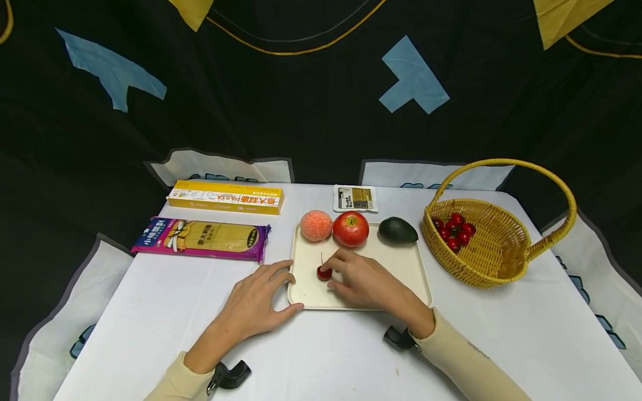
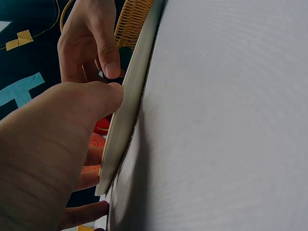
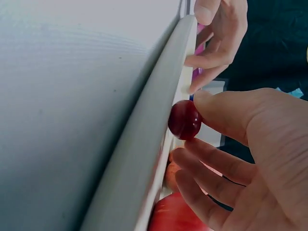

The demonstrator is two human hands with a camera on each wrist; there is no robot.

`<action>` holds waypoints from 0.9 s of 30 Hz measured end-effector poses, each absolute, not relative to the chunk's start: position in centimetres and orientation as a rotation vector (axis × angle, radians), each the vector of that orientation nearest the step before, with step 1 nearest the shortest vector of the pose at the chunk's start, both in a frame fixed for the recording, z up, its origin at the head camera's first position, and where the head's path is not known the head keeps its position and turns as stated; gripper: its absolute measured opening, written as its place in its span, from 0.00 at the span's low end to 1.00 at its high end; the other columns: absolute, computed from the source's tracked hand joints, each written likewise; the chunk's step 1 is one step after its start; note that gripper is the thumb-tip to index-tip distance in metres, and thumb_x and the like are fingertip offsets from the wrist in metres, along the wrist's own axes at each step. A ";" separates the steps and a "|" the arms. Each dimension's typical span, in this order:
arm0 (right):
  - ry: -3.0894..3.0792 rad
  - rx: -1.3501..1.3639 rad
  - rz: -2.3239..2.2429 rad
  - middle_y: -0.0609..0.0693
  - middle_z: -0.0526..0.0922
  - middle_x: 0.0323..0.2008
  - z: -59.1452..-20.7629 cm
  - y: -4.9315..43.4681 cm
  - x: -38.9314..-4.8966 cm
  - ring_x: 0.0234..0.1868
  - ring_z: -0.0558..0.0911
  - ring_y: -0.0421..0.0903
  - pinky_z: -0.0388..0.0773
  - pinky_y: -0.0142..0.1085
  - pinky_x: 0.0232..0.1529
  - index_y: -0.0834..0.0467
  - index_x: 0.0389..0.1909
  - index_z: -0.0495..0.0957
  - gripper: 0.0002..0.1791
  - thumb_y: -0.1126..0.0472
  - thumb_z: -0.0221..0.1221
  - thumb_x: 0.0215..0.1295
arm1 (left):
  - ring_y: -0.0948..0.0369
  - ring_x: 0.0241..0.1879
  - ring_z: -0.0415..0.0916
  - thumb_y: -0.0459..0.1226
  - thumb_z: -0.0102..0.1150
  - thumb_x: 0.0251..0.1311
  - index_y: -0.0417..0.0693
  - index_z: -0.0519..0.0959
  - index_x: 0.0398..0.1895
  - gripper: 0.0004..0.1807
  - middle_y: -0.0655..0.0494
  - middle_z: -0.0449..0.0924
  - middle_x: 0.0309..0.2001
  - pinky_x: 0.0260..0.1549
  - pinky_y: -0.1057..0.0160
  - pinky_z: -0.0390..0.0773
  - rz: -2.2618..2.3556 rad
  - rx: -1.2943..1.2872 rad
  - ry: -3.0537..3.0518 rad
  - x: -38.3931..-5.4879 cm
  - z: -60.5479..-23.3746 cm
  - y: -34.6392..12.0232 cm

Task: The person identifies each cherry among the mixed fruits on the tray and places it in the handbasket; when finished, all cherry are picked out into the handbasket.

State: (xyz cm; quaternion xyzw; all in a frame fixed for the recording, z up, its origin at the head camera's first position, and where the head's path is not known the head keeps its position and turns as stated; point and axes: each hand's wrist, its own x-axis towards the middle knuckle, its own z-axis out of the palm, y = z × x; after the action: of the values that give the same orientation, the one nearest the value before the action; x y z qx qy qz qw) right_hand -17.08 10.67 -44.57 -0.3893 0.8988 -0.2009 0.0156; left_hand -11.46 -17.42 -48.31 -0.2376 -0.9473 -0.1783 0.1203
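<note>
A dark red cherry (image 1: pixel 324 274) with a thin upright stem is on the cream tray (image 1: pixel 306 298). My right hand (image 1: pixel 363 280) reaches over the tray and pinches the cherry (image 3: pixel 185 120) between thumb and index finger, its other fingers loosely bent. At the tray's front left corner rests my left hand (image 1: pixel 256 301), fingers spread along the left side and thumb at the front edge. Along the back of the tray sit a rough pinkish-orange fruit (image 1: pixel 316 225), a red apple-like fruit (image 1: pixel 351 229) and a dark green avocado (image 1: pixel 398 230).
To the right stands a yellow wicker basket (image 1: pixel 494 250) with a tall handle and several cherries (image 1: pixel 453 231) inside. A yellow pasta box (image 1: pixel 225 197) and a purple pasta packet (image 1: pixel 203 239) lie on the left. Behind the tray is a small sachet (image 1: pixel 355 198).
</note>
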 end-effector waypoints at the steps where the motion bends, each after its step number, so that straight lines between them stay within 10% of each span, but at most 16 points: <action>1: 2.795 -1.216 -0.634 0.47 0.83 0.53 -44.6 10.7 -17.1 0.41 0.82 0.40 0.83 0.38 0.46 0.50 0.57 0.86 0.16 0.55 0.71 0.71 | 0.52 0.67 0.79 0.65 0.73 0.58 0.60 0.83 0.48 0.27 0.57 0.77 0.73 0.46 0.47 0.86 -0.522 -0.695 -2.767 -11.5 -48.3 -17.4; 27: 2.883 -1.142 -0.794 0.47 0.83 0.49 -44.1 11.1 -17.7 0.35 0.83 0.39 0.82 0.32 0.39 0.50 0.52 0.84 0.14 0.62 0.72 0.68 | 0.51 0.66 0.79 0.64 0.74 0.57 0.60 0.83 0.48 0.26 0.57 0.77 0.73 0.46 0.46 0.87 -0.526 -0.690 -2.757 -11.5 -48.4 -17.3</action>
State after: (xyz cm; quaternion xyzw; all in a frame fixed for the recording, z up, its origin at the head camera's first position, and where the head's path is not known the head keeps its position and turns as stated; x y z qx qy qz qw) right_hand -17.75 11.13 -44.08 -0.3567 0.9002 -0.2480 -0.0299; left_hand -11.52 -17.32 -48.39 -0.2367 -0.9463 -0.1807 0.1255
